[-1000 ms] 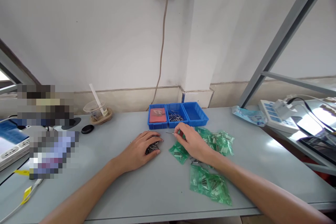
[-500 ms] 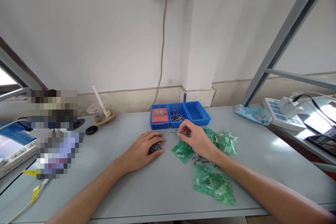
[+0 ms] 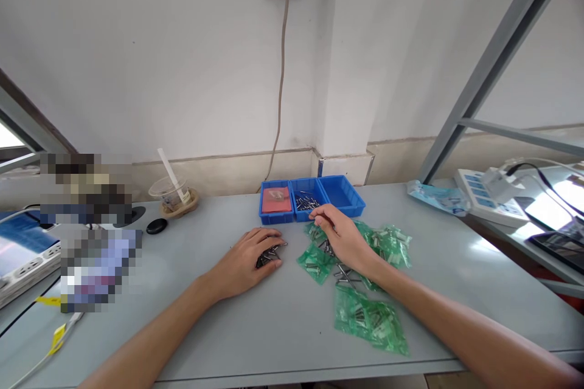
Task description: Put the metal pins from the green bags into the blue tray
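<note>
My left hand (image 3: 249, 261) rests on the table, curled around a bunch of dark metal pins (image 3: 269, 255) that show between thumb and forefinger. At the front edge of the middle blue bin (image 3: 301, 217), my right hand (image 3: 340, 234) has thumb and fingers pinched together. Whatever the pinch holds, if anything, is hidden. Thin metal pins (image 3: 306, 200) lie inside that bin. Beneath and beside my right hand are loose metal pins (image 3: 347, 275) and green plastic bags (image 3: 314, 262) containing small parts.
The left blue bin (image 3: 276, 217) holds a red packet (image 3: 276, 199); the right blue bin (image 3: 342, 193) adjoins the middle one. Nearer me lies another green bag (image 3: 371, 319). A plastic cup (image 3: 168, 191), a black round lid (image 3: 157, 226) and a power strip (image 3: 486, 194) stand farther out.
My right hand has moved slightly up toward the middle bin; the thin pin seen in its pinch earlier no longer shows. My left hand stays around the pins.
</note>
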`<state>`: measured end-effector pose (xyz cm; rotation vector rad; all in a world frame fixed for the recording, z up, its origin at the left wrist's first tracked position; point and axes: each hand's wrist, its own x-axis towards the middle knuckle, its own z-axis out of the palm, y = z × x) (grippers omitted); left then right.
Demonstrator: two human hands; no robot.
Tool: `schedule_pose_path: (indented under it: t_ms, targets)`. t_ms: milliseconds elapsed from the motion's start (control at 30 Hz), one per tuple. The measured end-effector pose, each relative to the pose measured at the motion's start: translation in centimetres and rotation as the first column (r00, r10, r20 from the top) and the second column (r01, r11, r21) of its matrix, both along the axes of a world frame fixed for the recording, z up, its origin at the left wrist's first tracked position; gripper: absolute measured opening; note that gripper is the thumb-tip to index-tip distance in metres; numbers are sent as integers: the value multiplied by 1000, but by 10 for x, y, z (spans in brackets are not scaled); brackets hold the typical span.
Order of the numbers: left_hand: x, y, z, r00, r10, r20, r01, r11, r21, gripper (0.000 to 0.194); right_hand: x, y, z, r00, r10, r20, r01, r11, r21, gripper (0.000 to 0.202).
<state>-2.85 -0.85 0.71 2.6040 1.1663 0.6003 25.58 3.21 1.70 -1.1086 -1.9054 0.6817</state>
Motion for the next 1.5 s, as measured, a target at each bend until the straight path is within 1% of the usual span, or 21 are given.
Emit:
schedule_pose_path:
  t_ms: [133, 300, 533, 667, 767, 867, 933, 1133, 1500]
  targets:
    - [0, 0, 1, 1000, -3, -2, 3, 1000, -2, 36, 0, 0, -1, 1000, -24, -11, 23, 999, -39, 21]
    - [0, 0, 0, 1000, -5, 9, 5, 1000, 7, 35, 0, -1, 1, 999, -20, -36, 19, 1000, -22, 14]
    - [0, 0, 1, 1000, -6, 3, 6, 1000, 7, 36, 1, -1, 1, 1000, -21, 12, 21, 998, -58, 29]
    - [0, -1, 2, 1000, -2, -5, 2, 1000, 1, 36, 0, -4, 2, 1000, -18, 9, 19, 996, -88, 31]
    - [0, -1, 2, 1000, -6, 6, 6, 1000, 7, 36, 1, -4, 3, 1000, -27, 8, 27, 998, -58, 30]
    - [-1, -1, 2, 1000, -8, 8, 8, 1000, 6, 37, 1, -3, 4, 999, -23, 27, 23, 1000, 9, 28]
    - [-1, 0, 1, 1000, -10, 6, 10, 1000, 5, 37, 1, -2, 4, 999, -18, 34, 17, 999, 32, 24]
    - [0, 0, 1, 1000, -8, -1, 8, 1000, -12, 37, 0, -3, 5, 1000, 0, -26, 0, 1000, 2, 7]
    - [-1, -1, 2, 1000, -2, -12, 2, 1000, -23, 37, 0, -2, 3, 1000, 14, -17, -15, 1000, -7, 7]
